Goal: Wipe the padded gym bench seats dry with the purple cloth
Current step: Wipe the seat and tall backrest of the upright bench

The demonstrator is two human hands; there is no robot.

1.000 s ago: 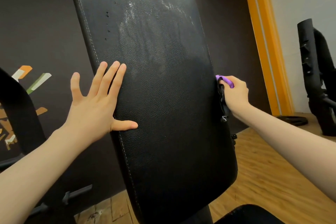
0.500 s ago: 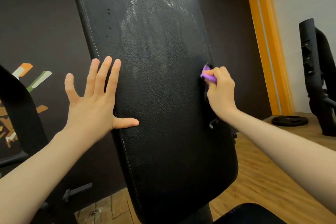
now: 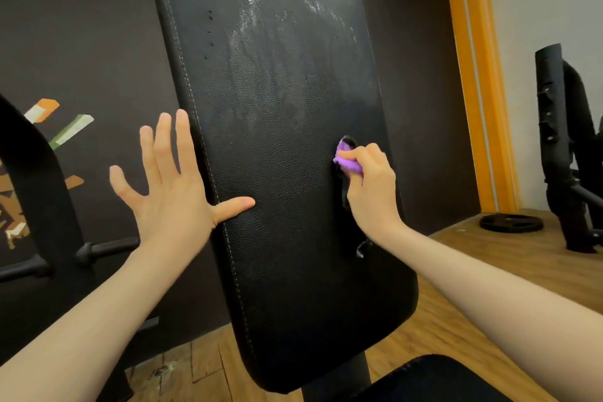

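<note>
Over on the left a dark curved piece of gym gear (image 3: pixel 29 179) stands against the dark wall, where a few orange and green painted shapes (image 3: pixel 70 129) show. Next comes the person's left hand (image 3: pixel 169 192), flat and open, fingers spread wide and pointing up. It lies against the left edge of the black back pad (image 3: pixel 280 147), the thumb stretched out sideways onto the leather while the fingers reach past the stitched seam. The pad stands tilted and upright, its upper part streaked with whitish wet marks, the lower part darker and plain.

Toward the pad's right side the right hand (image 3: pixel 370 186) is curled around the purple cloth (image 3: pixel 347 161). The cloth is bunched small, poking out above and left of the knuckles, pinched between thumb and bent fingers and pushed against the leather. How much of it sits inside the fist I cannot tell.

Below, a corner of the seat pad (image 3: pixel 434 378) shows. Further right an orange door frame (image 3: pixel 473 75) rises, a weight plate (image 3: pixel 510 222) lies on the wooden floor (image 3: pixel 456 303), and another black machine (image 3: pixel 567 140) stands beside it.
</note>
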